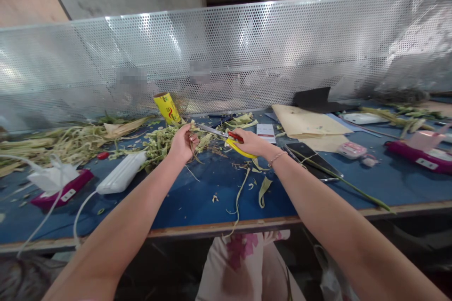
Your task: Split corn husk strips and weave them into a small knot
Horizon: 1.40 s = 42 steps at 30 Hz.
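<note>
In the head view, my right hand point(250, 143) is closed on a pair of scissors point(241, 147) with red and yellow handles. Their blades point left toward my left hand point(183, 141), which pinches a small pale piece of dried plant point(192, 125) near the tips. Whether the blades touch that piece, I cannot tell. Beside and behind my left hand lies a heap of pale green plant scraps point(155, 143). A yellow cardboard tube point(167, 108) stands tilted just behind the heap. Loose husk strips point(264, 191) are scattered in front of my right hand.
A white power adapter point(122, 173) and a magenta power strip point(63, 190) with cables lie at left. Rightward are brown paper point(307, 121), a dark tablet-like slab point(312, 160), a long green stem point(353, 187) and another magenta strip point(420, 157). A perforated metal screen point(240, 56) borders the table's back.
</note>
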Available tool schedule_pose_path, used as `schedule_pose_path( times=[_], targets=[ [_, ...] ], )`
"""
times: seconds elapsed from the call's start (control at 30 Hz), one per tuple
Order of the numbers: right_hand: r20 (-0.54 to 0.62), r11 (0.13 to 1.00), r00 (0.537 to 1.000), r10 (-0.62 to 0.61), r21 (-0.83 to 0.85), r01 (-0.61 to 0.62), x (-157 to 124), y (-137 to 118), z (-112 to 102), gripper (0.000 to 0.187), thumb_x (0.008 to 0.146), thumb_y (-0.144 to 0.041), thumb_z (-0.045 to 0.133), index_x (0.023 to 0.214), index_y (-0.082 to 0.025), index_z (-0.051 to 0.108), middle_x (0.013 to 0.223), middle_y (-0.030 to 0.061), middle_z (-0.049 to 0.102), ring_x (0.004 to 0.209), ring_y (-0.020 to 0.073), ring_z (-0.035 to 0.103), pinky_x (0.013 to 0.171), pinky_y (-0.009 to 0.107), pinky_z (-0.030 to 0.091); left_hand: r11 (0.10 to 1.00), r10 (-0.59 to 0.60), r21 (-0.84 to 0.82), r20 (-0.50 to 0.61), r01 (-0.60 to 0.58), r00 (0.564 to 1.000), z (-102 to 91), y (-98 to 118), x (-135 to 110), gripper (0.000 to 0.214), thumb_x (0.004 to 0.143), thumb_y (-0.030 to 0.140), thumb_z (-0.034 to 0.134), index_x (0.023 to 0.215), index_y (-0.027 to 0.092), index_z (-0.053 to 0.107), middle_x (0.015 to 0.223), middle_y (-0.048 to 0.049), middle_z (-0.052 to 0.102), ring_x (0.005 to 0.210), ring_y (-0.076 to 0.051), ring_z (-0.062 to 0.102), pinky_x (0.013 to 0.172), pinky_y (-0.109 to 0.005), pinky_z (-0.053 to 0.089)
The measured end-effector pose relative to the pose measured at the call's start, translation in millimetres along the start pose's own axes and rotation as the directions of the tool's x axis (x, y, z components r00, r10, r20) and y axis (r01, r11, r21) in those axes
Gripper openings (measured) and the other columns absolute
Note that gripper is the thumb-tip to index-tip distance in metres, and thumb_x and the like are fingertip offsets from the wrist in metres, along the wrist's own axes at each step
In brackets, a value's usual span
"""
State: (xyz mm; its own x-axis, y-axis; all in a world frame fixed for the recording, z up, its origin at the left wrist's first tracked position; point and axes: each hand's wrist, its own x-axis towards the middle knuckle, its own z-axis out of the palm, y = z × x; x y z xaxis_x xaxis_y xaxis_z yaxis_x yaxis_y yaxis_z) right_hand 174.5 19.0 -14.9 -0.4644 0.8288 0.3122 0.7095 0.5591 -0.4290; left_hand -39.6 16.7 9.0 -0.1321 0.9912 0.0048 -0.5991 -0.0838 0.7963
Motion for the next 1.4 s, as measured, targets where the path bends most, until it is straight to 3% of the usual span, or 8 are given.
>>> schedule_pose_path(
  times=[0.43,0.73,1.1,1.4],
  targets=[
    [-0.024,0.999,0.998,-0.051,0.006,0.051,2.6,-1.2,3.2,0.028,0.079,-0.047,0.04,0.076,-0.019,0.04,0.072,0.0013,0.05,0.061,0.0126,0.043,0.057,0.025,0.03,0.992,0.067,0.104,-0.007,-0.066,0.998,1.9,-5.6,-1.4,0.011,0.064,0.012,0.055,0.065,0.017,0.044,0.043,0.0089,0.032,0.033,-0.002,0.031,0.034,-0.015,0.024],
    [-0.014,0.999,0.999,-0.032,0.027,0.032,3.0,-2.8,2.2,0.023,0.079,-0.042,0.042,0.075,-0.019,0.041,0.07,0.0003,0.049,0.06,0.012,0.041,0.057,0.025,0.029,0.976,0.151,0.147,0.061,-0.158,0.987,0.4,-8.6,-2.4,0.015,0.057,0.012,0.056,0.066,0.018,0.046,0.049,0.0087,0.04,0.034,-0.002,0.033,0.034,-0.015,0.024],
    [0.039,0.989,0.996,-0.076,0.129,0.07,2.1,-1.7,-4.5,0.032,0.077,-0.048,0.045,0.079,-0.017,0.052,0.075,0.0013,0.053,0.067,0.0132,0.045,0.061,0.026,0.032,0.954,0.202,0.194,0.144,-0.228,0.969,-4.9,-10.1,2.6,0.012,0.057,0.014,0.059,0.065,0.017,0.049,0.048,0.0081,0.04,0.034,-0.002,0.034,0.035,-0.016,0.024],
    [0.055,0.992,0.992,-0.115,0.057,0.112,0.6,0.7,-10.6,0.032,0.08,-0.046,0.042,0.073,-0.017,0.053,0.073,0.0023,0.054,0.064,0.0127,0.045,0.06,0.025,0.032,0.925,0.2,0.296,0.158,-0.24,0.967,-0.2,-6.5,-1.8,0.008,0.057,0.014,0.057,0.059,0.015,0.05,0.042,0.0081,0.035,0.033,-0.002,0.031,0.035,-0.015,0.02]
  ],
)
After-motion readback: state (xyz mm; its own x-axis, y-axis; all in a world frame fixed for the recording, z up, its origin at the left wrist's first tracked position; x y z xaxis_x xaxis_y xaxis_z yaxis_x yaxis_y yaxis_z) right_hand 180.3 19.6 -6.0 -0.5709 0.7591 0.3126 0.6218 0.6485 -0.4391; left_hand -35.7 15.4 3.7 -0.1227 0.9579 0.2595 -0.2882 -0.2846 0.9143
